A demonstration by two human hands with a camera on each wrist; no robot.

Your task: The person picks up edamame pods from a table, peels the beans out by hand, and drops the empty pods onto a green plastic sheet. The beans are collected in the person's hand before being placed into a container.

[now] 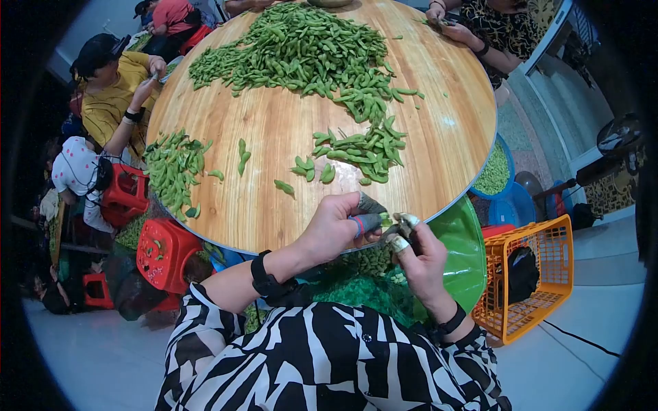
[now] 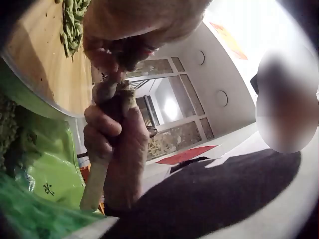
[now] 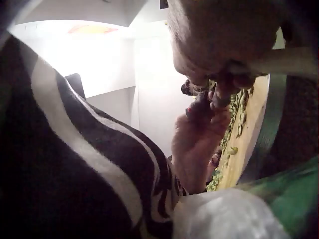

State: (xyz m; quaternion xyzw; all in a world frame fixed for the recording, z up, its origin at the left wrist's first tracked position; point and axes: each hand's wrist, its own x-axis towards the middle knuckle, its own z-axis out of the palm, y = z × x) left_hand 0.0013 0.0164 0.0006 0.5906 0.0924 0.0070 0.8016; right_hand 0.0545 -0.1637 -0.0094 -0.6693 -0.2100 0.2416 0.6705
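Observation:
Both hands meet just past the near edge of the round wooden table (image 1: 267, 219). The left hand (image 1: 336, 222), with dark coverings on thumb and finger, pinches a green pod (image 1: 386, 220). The right hand (image 1: 419, 253), its fingertips wrapped in pale coverings, pinches at the pod's other end. In the left wrist view the right hand (image 2: 117, 144) faces the left hand (image 2: 139, 25), fingertips together. The right wrist view shows the left hand (image 3: 199, 134) below the right hand (image 3: 224, 40); the pod is hard to make out there.
A large pod heap (image 1: 301, 51) covers the table's far side, with smaller piles (image 1: 370, 151) nearer. Below the hands are a green bag (image 1: 462, 253) and shelled beans (image 1: 370, 260). An orange crate (image 1: 541, 274) stands right, red stools (image 1: 164, 253) left. Other people sit around.

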